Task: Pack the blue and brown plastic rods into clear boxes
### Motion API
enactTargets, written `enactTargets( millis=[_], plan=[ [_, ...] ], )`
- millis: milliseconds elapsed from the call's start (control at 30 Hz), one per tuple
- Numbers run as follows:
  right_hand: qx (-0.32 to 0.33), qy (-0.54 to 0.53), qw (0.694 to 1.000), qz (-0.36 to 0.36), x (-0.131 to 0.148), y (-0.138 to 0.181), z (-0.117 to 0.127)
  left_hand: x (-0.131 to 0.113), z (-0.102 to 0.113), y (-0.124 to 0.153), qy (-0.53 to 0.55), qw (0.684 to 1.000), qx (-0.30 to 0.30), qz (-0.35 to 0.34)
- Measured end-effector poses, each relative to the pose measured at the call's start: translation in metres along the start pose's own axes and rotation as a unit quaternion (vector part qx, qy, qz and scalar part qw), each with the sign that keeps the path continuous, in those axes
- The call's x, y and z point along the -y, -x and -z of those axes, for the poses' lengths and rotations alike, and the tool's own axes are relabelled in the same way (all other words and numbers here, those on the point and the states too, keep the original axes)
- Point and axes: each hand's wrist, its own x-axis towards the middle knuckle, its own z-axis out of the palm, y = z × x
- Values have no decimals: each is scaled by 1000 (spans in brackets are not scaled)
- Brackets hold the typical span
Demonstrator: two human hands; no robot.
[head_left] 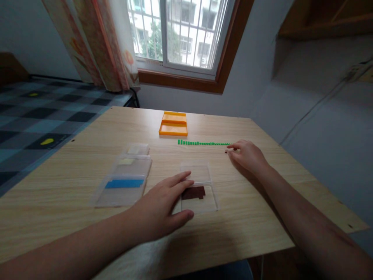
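My left hand lies over the left side of an opened clear plastic case, its fingers spread and its thumb apart. Dark brown small pieces sit packed together in the near half of that case, partly covered by my fingers. Further right, my right hand is pinched at the right end of a line of small green pieces. A tiny dark brown piece shows at the thumb and finger tips. The taller green pieces stand at the left end of the line.
To the left lie clear plastic cases, one holding a blue block of pieces and another some pale pieces. An open orange case rests behind the green line on the wooden table. A bed adjoins the left side.
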Motion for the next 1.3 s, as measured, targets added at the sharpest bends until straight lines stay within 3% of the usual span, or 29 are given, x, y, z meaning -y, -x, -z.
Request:
enactTargets(
  millis=[233,833,1133,1300],
  plan=[
    [-7,6,1000,-3,-9,-4,-6,3,-2,0,4,1000,-7,-8],
    [-11,-42,999,33,0,0,-9,3,-4,0,4,1000,-6,-4],
    [-167,-102,976,-99,-52,-9,28,18,-15,4,-4,999,-36,-33],
    [-139,-154,972,-108,-54,-11,18,18,-13,3,1,999,-39,-36]
  ],
)
